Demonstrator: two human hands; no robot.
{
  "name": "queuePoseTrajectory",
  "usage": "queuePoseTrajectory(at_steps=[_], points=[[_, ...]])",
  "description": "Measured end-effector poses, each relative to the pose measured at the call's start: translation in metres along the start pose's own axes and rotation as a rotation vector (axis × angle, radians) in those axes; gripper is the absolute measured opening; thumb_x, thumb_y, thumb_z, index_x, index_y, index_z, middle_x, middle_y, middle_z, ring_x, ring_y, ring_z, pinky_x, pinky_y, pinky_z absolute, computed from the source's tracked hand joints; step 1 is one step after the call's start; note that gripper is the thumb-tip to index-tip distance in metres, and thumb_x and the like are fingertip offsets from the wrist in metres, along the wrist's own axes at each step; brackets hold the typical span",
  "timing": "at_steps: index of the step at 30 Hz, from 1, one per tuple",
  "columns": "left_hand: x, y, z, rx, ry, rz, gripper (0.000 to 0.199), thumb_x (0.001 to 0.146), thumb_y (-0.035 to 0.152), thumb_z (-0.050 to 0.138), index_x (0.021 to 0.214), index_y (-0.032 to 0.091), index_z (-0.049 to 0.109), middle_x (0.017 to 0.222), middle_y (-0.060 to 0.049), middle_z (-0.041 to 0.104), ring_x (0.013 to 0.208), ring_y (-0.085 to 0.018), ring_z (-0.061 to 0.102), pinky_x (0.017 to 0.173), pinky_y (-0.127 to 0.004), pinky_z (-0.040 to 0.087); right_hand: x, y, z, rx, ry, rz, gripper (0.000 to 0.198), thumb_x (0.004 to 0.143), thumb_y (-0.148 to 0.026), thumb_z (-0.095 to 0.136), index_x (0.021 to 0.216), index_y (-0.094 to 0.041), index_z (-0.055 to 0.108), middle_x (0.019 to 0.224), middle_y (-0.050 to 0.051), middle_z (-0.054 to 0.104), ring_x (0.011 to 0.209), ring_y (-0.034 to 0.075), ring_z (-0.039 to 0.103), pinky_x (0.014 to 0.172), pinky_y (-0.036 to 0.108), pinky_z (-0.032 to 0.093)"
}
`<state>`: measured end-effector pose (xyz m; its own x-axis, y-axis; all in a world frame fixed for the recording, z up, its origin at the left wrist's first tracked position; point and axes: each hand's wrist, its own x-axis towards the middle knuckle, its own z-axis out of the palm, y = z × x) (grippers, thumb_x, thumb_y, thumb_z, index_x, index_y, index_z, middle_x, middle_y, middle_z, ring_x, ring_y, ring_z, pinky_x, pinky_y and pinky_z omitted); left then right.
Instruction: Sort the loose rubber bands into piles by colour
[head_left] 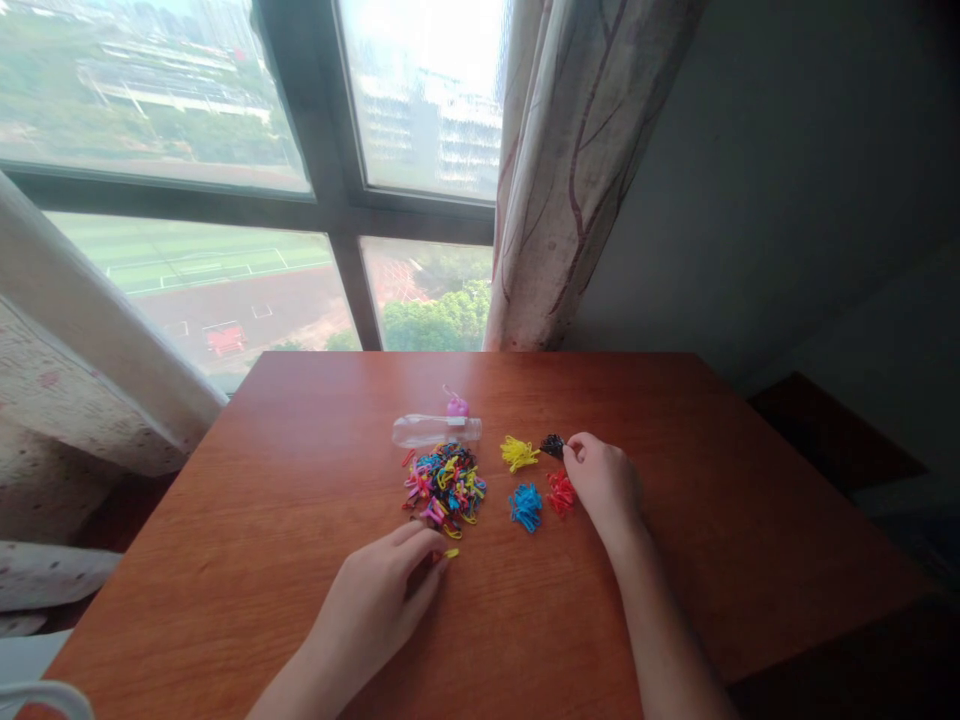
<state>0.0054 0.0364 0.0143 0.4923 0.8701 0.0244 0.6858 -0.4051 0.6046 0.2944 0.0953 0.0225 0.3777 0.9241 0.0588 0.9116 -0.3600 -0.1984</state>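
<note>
A mixed pile of small coloured rubber bands [448,482] lies on the wooden table. My left hand [390,580] is at the near edge of this pile, its thumb and fingers pinched on a yellow rubber band [451,553] that pokes out at the fingertips. To the right are sorted bunches: yellow bands [519,453], blue bands [526,507], red bands [560,494] and black bands [552,445]. My right hand [602,478] has its fingers closed at the edge of the black bunch; whatever is between the fingertips is hidden.
Behind the mixed pile lies a clear plastic bottle [431,431], with a small pink item [457,407] on a loop beside it. The table [675,420] ends at the window [424,290], with curtains [551,170] on both sides.
</note>
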Motion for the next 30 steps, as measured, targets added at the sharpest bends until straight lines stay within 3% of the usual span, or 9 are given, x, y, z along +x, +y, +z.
queuePoseTrajectory(at_steps=[7, 10, 13, 20, 30], points=[[0.0, 0.0, -0.001, 0.001, 0.013, 0.007, 0.02, 0.09, 0.017, 0.046, 0.095, 0.026, 0.063, 0.092, 0.001, 0.068, 0.077, -0.013, 0.065, 0.067, -0.02, 0.046, -0.013, 0.004, -0.004, 0.081, 0.096, -0.055, 0.013, 0.089, -0.029, 0.06, 0.093, -0.024, 0.071, 0.077, 0.001, 0.072, 0.067, 0.016, 0.062, 0.053, 0.026, 0.026], [0.004, 0.005, -0.002, 0.01, 0.036, -0.001, 0.018, 0.089, 0.017, 0.047, 0.092, 0.025, 0.063, 0.086, 0.002, 0.067, 0.069, -0.012, 0.062, 0.062, -0.02, 0.044, -0.032, 0.003, -0.003, 0.188, 0.18, -0.115, 0.013, 0.089, -0.027, 0.058, 0.091, -0.023, 0.07, 0.071, 0.0, 0.07, 0.064, 0.017, 0.061, 0.055, 0.025, 0.029], [0.015, 0.015, -0.007, 0.048, 0.065, 0.017, 0.016, 0.091, 0.019, 0.047, 0.089, 0.025, 0.063, 0.086, 0.001, 0.066, 0.072, -0.012, 0.063, 0.063, -0.02, 0.044, -0.06, -0.002, 0.002, 0.317, 0.211, -0.23, 0.016, 0.091, -0.026, 0.053, 0.088, -0.022, 0.069, 0.069, 0.0, 0.068, 0.062, 0.016, 0.061, 0.059, 0.025, 0.035], [0.069, 0.043, -0.014, 0.266, 0.057, 0.09, 0.02, 0.094, 0.024, 0.045, 0.092, 0.024, 0.065, 0.092, -0.002, 0.069, 0.08, -0.016, 0.066, 0.064, -0.023, 0.044, -0.113, -0.017, 0.024, 0.56, 0.125, -0.408, 0.021, 0.094, -0.02, 0.046, 0.09, -0.021, 0.067, 0.077, 0.002, 0.069, 0.067, 0.016, 0.065, 0.065, 0.024, 0.043], [0.14, 0.061, 0.008, 0.382, -0.016, 0.088, 0.02, 0.092, 0.024, 0.048, 0.095, 0.022, 0.068, 0.096, -0.006, 0.067, 0.081, -0.019, 0.067, 0.066, -0.026, 0.045, -0.12, -0.016, 0.032, 0.626, 0.1, -0.449, 0.021, 0.092, -0.015, 0.046, 0.09, -0.022, 0.066, 0.077, 0.002, 0.069, 0.068, 0.017, 0.065, 0.066, 0.024, 0.045]])
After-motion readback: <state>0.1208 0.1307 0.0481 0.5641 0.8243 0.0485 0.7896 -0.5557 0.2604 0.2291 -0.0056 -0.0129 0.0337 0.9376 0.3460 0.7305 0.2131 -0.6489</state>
